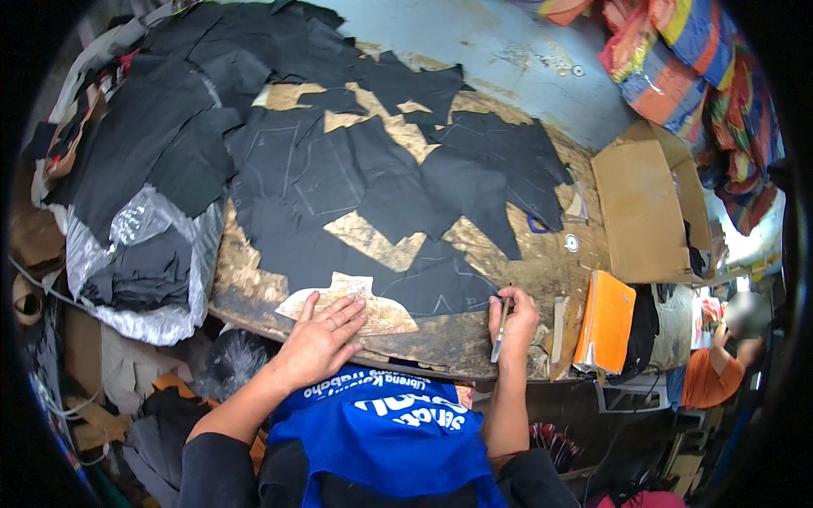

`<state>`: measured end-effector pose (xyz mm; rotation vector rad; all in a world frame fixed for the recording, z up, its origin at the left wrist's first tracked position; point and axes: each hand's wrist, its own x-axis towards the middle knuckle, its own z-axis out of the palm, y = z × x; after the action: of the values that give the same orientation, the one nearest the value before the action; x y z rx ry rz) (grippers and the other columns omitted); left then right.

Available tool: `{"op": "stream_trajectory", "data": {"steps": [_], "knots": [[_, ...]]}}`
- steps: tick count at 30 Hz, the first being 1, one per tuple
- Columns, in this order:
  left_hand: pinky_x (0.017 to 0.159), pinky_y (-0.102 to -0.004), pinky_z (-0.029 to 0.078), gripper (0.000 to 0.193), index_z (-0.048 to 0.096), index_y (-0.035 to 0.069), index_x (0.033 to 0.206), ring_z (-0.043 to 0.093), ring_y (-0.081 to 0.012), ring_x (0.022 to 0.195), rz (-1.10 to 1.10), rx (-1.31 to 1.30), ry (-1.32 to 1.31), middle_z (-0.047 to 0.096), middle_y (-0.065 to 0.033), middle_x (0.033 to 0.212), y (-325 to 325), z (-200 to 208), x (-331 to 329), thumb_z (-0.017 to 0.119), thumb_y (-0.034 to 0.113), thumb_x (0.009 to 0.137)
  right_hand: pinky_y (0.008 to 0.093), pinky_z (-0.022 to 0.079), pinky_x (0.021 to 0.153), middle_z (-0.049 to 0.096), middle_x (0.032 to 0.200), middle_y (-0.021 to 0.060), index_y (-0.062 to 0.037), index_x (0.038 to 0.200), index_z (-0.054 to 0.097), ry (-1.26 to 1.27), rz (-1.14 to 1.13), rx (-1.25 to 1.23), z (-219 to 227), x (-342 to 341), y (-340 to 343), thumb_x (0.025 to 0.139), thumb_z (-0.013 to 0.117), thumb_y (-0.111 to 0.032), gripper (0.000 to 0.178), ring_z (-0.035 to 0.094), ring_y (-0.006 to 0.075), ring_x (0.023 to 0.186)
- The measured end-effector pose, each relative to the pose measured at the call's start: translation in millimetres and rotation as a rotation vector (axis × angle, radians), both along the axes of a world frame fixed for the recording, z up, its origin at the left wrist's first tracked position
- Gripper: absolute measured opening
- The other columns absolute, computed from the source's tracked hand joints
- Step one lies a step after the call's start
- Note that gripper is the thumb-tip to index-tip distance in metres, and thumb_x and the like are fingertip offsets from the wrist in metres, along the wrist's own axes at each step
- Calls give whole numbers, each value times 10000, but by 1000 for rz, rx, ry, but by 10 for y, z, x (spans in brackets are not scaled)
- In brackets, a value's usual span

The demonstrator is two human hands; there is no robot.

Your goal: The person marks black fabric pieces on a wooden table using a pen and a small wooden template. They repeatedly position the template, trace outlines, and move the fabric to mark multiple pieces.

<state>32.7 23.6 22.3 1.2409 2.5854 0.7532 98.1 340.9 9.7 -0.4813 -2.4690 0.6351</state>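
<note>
My left hand (322, 339) lies flat, fingers spread, on a pale, worn pattern template (389, 315) with curved wings and a squared tab at its far side. The template rests at the near edge of black material (318, 254), which has light outlines drawn on it. A drawn outline of similar shape shows just right of the template. My right hand (518, 322) grips a slim silver pen (500, 332) beside the material's right corner, its fingers closed round it. What the template covers beneath is hidden.
More black pieces (169, 127) pile up at the left, above a clear plastic bag (199, 279). At the right of the worn wooden table (584, 245) are an orange book-like block (605, 322) and a cardboard box (644, 203). A person in orange (713, 381) is at far right.
</note>
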Motion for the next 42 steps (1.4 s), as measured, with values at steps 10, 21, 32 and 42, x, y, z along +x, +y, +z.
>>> {"op": "stream_trajectory", "data": {"steps": [10, 21, 32, 42], "knots": [[910, -420, 470, 747, 460, 14, 1290, 542, -388, 1046, 235, -2, -49, 496, -236, 1237, 134, 274, -104, 794, 154, 636, 242, 418, 555, 547, 648, 60, 5, 793, 557, 73, -75, -177, 80, -46, 464, 756, 635, 43, 95, 488, 94, 576], [563, -222, 492, 184, 618, -7, 952, 614, -90, 667, 363, 410, -1127, 616, -31, 724, -331, 368, -378, 675, 140, 857, 334, 463, 758, 620, 918, 116, -16, 875, 581, 257, -201, 247, 342, -95, 590, 739, 718, -29, 194, 577, 183, 823], [699, -249, 546, 390, 517, -56, 1198, 656, -149, 764, 478, 790, -1316, 668, -113, 925, 178, 208, -244, 655, 102, 870, 269, 533, 753, 631, 968, 128, -10, 958, 528, 222, 443, -1178, 176, -256, -873, 761, 632, 136, 266, 642, 158, 861], [1044, -548, 266, 483, 568, 107, 1236, 366, -295, 1306, 53, 74, 187, 453, -83, 1387, 107, 169, -730, 684, 260, 793, 375, 465, 815, 652, 904, 68, -69, 895, 643, -81, 480, -192, 199, -96, -754, 581, 866, -258, 429, 597, 234, 919]]}}
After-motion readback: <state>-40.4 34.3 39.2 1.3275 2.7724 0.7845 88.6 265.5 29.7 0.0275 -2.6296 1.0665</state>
